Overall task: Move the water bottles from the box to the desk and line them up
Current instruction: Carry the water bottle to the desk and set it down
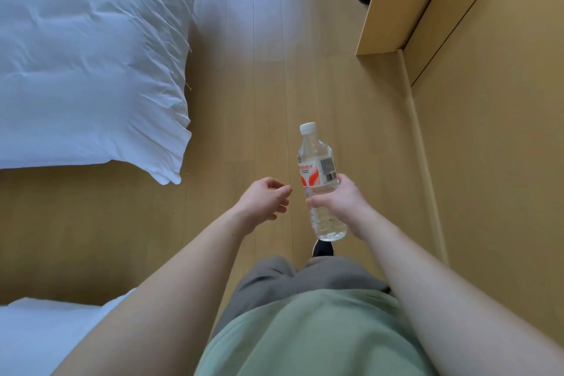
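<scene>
Clear plastic, with a white cap and a red and white label: this is the water bottle [320, 183], and it is in the air above the wooden floor [268, 76], almost upright with the cap leaning a little away from the person. The right hand [338, 201] grasps it around the lower middle, just under the label. The left hand [265, 201] is just beside the bottle, not touching it, with loosely curled fingers and nothing inside.

The bed [88, 55] with white sheets lies well to the left of the bottle, and a wooden cabinet [488, 101] stands to its right. A dark shoe [323, 249] shows just below the bottle. The box and the desk are not visible.

I think the bottle is being carried now. The risk is a slip: only one hand holds a smooth, full bottle, and it would fall near the foot. Walking close to the cabinet could also knock it.
</scene>
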{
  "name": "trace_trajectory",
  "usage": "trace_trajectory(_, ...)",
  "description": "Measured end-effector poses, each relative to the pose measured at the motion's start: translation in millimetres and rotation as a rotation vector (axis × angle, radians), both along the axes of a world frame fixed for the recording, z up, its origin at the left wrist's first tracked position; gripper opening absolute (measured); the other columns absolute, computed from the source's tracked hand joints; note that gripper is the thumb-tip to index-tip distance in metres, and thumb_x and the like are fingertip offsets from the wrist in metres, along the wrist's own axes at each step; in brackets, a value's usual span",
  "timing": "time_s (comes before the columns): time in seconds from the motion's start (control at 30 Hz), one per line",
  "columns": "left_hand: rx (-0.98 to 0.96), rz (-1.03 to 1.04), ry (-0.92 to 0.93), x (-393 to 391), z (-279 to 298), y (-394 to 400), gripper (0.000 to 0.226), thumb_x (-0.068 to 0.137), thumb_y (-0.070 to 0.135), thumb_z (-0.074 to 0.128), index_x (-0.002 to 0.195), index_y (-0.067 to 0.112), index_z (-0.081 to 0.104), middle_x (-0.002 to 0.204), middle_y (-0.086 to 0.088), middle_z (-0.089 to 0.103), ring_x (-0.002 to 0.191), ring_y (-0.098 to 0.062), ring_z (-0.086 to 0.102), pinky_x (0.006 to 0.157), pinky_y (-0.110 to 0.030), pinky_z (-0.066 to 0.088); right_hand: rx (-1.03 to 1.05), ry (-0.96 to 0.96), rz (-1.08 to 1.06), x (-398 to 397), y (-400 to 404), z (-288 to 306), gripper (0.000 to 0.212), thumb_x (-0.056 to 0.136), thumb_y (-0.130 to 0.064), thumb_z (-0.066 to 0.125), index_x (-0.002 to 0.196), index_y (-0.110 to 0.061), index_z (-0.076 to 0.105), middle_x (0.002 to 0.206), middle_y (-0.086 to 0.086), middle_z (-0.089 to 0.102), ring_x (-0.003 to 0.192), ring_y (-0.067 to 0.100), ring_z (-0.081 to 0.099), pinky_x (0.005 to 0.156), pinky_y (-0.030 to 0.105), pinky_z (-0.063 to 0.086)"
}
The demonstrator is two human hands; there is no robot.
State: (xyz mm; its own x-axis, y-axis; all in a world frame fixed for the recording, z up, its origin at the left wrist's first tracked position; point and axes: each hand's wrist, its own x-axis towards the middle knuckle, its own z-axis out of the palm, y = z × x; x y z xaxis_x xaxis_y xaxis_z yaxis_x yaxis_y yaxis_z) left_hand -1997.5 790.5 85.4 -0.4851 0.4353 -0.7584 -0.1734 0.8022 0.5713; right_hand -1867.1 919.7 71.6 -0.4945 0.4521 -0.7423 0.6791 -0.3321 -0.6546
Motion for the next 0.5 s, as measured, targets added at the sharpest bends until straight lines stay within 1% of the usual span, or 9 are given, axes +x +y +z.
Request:
trace_trajectory(0.13, -0.025, 0.013, -0.015, -30.6, -1.3, 31.9, 0.028, 0.101, 0.039, 0.058, 0.12, 0.019, 0.061, 0.104, -0.003, 0.072, 0.096, -0.017, 0.071, 0.086, -0.035, 0.06, -0.004, -0.01, 0.001, -29.4, 38.8, 2.1, 0.056, 0.073, -0.008, 0.086, 0.119, -0.017, 0.055, 0.106, -0.001, 0.068, 0.1, 0.018, 0.065, 0.09, 0.041, 0.053)
trace_trajectory(0.27, -0.025, 0.037, -0.024, -69.7, -7.4, 66.0, 0.027, 0.101, 0.039, 0.059, 0.118, 0.018, 0.062, 0.101, -0.002, 0.074, 0.097, -0.019, 0.072, 0.089, -0.039, 0.06, -0.004, -0.024, -0.009, -62.9, 74.6, -2.1, 0.058, 0.072, -0.008, 0.087, 0.12, -0.018, 0.055, 0.107, -0.001, 0.069, 0.1, 0.018, 0.066, 0.093, 0.044, 0.054)
trace_trajectory(0.37, -0.014, 0.028, -0.036, -105.8, -12.8, 95.3, 0.026, 0.101, 0.038, 0.058, 0.117, 0.018, 0.063, 0.101, -0.002, 0.074, 0.099, -0.02, 0.072, 0.091, -0.04, 0.059, 0.001, -0.031, -0.024, -93.9, 100.1, -5.2, 0.058, 0.071, -0.007, 0.087, 0.118, -0.018, 0.054, 0.107, 0.0, 0.069, 0.1, 0.019, 0.066, 0.093, 0.044, 0.054)
trace_trajectory(0.5, -0.003, 0.02, -0.045, -165.6, -20.0, 134.9, 0.027, 0.101, 0.038, 0.058, 0.118, 0.017, 0.062, 0.102, -0.003, 0.073, 0.097, -0.019, 0.072, 0.087, -0.038, 0.059, 0.008, -0.05, -0.039, -147.2, 134.4, -9.0, 0.057, 0.071, -0.007, 0.086, 0.118, -0.017, 0.055, 0.107, 0.0, 0.069, 0.099, 0.018, 0.066, 0.091, 0.042, 0.054)
